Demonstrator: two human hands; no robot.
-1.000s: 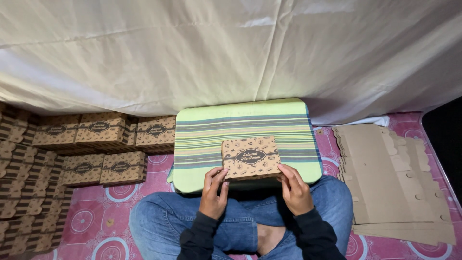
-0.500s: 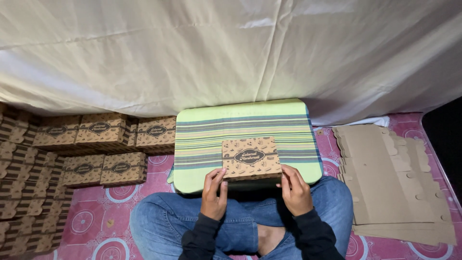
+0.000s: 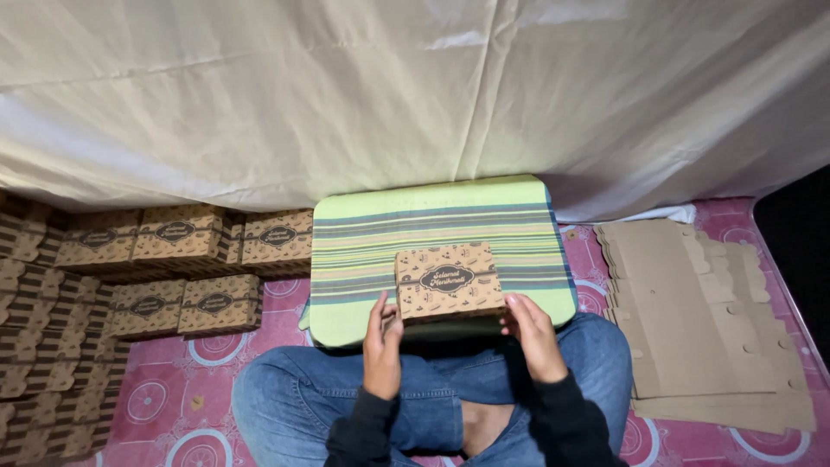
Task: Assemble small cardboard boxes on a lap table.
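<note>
Head view looked down on a person seated cross-legged in blue jeans (image 3: 285, 389) and dark sleeves on a pink patterned floor mat (image 3: 164, 406). A folded brown cardboard box (image 3: 448, 281) with a dark oval label and small printed motifs rested at the near edge of a green striped cushion (image 3: 432, 216), which served as the surface in front of the knees. The left hand (image 3: 381, 346) was at the box's near left corner, fingers curled upward against its side and thumb by the front edge; it pressed on the box rather than closing round it. The right hand (image 3: 529, 333) sat at the near right corner, fingers bent against the front edge of the box in the same way, so the box was held between both hands while still lying on the cushion. To the left of the cushion, finished boxes (image 3: 173, 238) of the same print stood in rows on the mat, with more stacked along the far left edge (image 3: 30, 346) of the picture. To the right, well apart from the hands, lay a pile of flat unfolded cardboard blanks (image 3: 700, 320) with scalloped edges and small holes. A pale draped cloth (image 3: 389, 95) filled the background behind everything.
</note>
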